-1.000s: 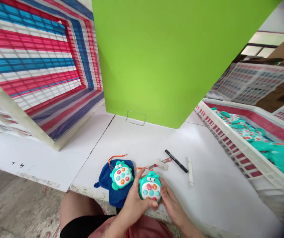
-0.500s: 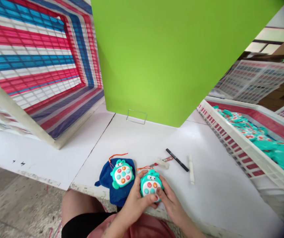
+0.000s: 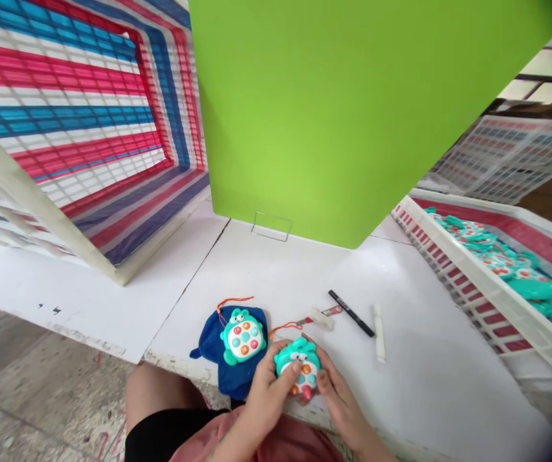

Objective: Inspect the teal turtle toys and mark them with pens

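Observation:
Between my two hands, over the table's front edge, is a teal animal-shaped push-button toy [image 3: 300, 350] with googly eyes, a white belly and coloured buttons. My left hand [image 3: 272, 384] wraps its left side, the thumb lying on the upper buttons. My right hand [image 3: 334, 385] grips the right side, its thumb at the lower right edge. An orange cord [image 3: 284, 328] trails from the toy's top onto the table. A matching toy [image 3: 243, 339] lies face up to the left on a dark blue cloth [image 3: 208, 340], with its own orange cord.
A black pen [image 3: 352, 313], a white stick-like tube [image 3: 379, 333] and a cutter knife [image 3: 330, 312] partly covered by something pale lie beyond my hands. A green board [image 3: 343, 115] rises behind. A striped-lined crate [image 3: 122, 273] stands left; a white basket [image 3: 454, 269] of teal toys stands right.
My left thumb has shifted from the lower buttons up to the upper ones, and the toy has tilted slightly. My right thumb has moved to the toy's edge. The view has drifted a little left.

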`<state>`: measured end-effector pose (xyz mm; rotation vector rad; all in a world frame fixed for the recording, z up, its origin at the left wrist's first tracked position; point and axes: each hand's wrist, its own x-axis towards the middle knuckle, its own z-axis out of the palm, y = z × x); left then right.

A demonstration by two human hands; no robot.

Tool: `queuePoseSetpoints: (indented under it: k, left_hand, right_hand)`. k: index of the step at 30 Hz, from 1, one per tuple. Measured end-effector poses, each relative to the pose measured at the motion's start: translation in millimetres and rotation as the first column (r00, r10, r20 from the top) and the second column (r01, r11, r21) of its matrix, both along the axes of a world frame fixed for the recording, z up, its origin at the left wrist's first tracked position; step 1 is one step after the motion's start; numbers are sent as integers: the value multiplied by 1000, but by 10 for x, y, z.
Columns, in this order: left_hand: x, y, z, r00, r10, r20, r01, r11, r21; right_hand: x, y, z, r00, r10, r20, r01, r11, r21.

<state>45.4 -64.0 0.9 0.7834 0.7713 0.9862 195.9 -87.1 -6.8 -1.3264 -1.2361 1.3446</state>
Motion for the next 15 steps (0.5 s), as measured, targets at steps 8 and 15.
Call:
queuePoseSetpoints:
  k: [8, 15]
  left_hand:
    - [32, 27, -74, 992, 31, -119, -29, 999, 22]
    - [104, 52, -99, 936, 54, -347, -44, 998, 37]
  right_hand:
    - [234, 362, 78, 906, -143, 399, 21, 955, 296]
    - [447, 878, -98, 618, -297, 728, -290, 775, 562]
